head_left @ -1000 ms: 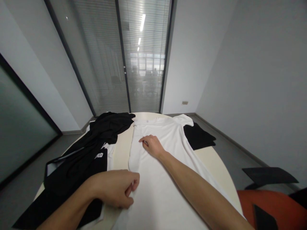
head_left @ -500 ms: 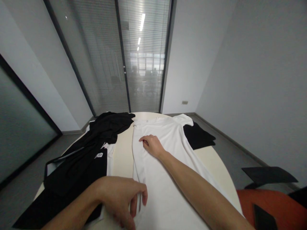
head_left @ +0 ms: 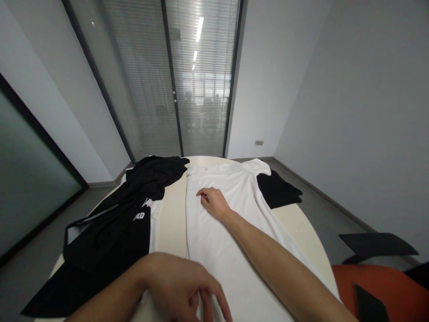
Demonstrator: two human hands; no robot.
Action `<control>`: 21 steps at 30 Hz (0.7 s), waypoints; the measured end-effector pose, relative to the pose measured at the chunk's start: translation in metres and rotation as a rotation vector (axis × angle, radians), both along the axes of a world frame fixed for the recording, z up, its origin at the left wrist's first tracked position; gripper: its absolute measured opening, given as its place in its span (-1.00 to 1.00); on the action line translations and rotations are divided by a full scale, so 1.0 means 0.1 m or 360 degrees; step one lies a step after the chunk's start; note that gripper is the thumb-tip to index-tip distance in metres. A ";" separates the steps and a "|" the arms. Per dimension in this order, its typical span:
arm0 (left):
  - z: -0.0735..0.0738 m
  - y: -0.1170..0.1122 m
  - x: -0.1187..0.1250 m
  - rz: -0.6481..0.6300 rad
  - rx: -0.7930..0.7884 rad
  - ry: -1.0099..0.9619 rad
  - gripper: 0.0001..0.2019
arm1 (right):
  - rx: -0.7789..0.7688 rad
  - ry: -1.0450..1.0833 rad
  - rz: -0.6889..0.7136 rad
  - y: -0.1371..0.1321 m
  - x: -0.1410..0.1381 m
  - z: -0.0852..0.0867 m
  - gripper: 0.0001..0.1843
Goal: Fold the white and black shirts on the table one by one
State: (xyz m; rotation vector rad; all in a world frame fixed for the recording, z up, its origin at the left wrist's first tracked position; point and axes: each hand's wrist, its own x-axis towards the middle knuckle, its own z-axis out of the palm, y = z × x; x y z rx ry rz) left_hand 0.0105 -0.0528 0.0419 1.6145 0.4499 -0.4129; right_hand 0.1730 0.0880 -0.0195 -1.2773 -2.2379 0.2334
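A white shirt [head_left: 221,232] lies spread along a round cream table [head_left: 170,214], its collar at the far end. My right hand [head_left: 214,202] rests on the upper part of the shirt, fingers curled and pressing the fabric. My left hand [head_left: 182,290] is at the bottom of the view over the shirt's near left edge, fingers spread downward onto the cloth. Whether the fingertips hold the edge is hidden.
A heap of black clothes with white lettering [head_left: 114,223] covers the table's left side. A folded black garment [head_left: 278,190] lies at the far right. An orange chair with black armrest [head_left: 378,277] stands at the right. Glass walls with blinds stand behind.
My left hand has slid toward me along the shirt's left edge, and that edge now lies straighter. My right hand has stayed in place on the shirt.
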 end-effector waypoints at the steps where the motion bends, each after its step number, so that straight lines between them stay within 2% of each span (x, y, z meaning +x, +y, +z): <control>1: 0.05 0.03 -0.02 0.0125 0.0121 -0.0023 -0.39 | -0.0007 0.0011 -0.0003 -0.01 0.00 0.01 -0.67; 2: 0.08 0.06 -0.04 0.0244 0.0306 -0.0030 -0.51 | -0.0011 0.0023 -0.0002 -0.01 0.00 0.01 -0.66; 4: 0.12 0.14 -0.10 0.0451 0.0829 -0.0004 -0.72 | -0.0013 0.0042 0.0009 -0.03 0.00 0.02 -0.65; 6: 0.09 0.23 -0.17 0.0533 0.1260 0.0025 -0.74 | -0.0022 0.0047 0.0024 -0.04 0.00 0.04 -0.64; 7: 0.06 0.27 -0.20 0.0518 0.1365 0.0018 -0.70 | -0.0031 0.0045 0.0029 -0.04 0.00 0.04 -0.64; 11: -0.03 0.34 -0.29 0.0397 0.1314 -0.0043 -0.59 | -0.0045 0.0072 0.0055 -0.04 0.01 0.03 -0.65; 17: 0.08 0.28 -0.25 0.0345 0.1202 -0.0039 -0.89 | -0.0076 0.0176 0.0092 0.00 0.01 -0.01 -0.70; 21: 0.06 0.25 -0.12 0.0558 0.1106 -0.0142 -0.83 | -0.0062 0.0249 -0.0016 0.02 0.02 -0.03 -0.70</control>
